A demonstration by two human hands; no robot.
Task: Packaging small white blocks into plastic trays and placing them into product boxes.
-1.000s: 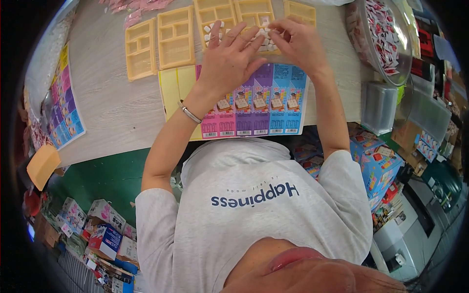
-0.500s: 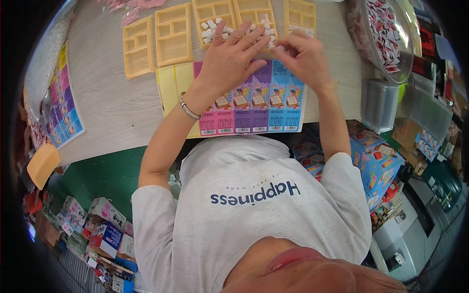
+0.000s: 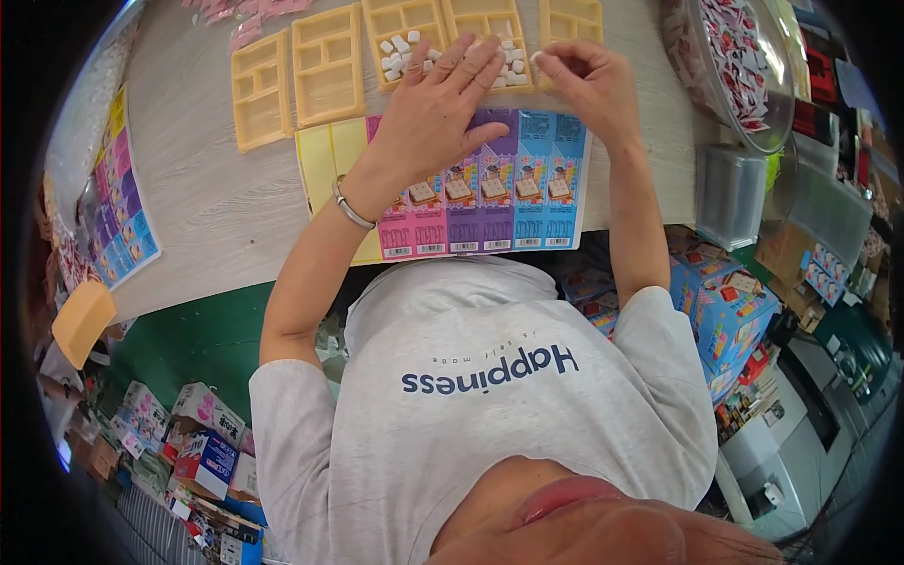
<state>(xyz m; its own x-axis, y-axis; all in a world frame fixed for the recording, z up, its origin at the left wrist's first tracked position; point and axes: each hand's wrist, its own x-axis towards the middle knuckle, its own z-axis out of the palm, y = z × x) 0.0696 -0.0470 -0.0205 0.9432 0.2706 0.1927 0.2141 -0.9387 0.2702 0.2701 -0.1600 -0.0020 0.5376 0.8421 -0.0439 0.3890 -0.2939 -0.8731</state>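
Observation:
My left hand (image 3: 431, 105) lies flat with fingers stretched over the near ends of two yellow compartment trays, the left tray (image 3: 400, 19) and the right tray (image 3: 482, 26). Small white marshmallow-like pieces (image 3: 511, 75) fill the near compartments of both, some hidden under my fingers. My right hand (image 3: 598, 92) is closed in a pinch just right of the second tray, with a small white piece (image 3: 538, 58) showing at its fingertips. Behind that hand stands another yellow tray (image 3: 571, 21), its near end covered from view. Below both hands lies a colourful printed sheet (image 3: 480, 231).
Two yellow trays without pieces (image 3: 328, 71) (image 3: 259, 94) stand at the left. Pink packets (image 3: 254, 14) lie at the back. A clear round tub (image 3: 734, 66) of small sachets and a clear plastic box (image 3: 730, 198) stand at the right. Another printed sheet (image 3: 132, 217) lies at the left edge.
My right hand has moved slightly up and to the right, off the second tray's near corner, so more white pieces show there. My left hand stays spread over the trays, shifted slightly.

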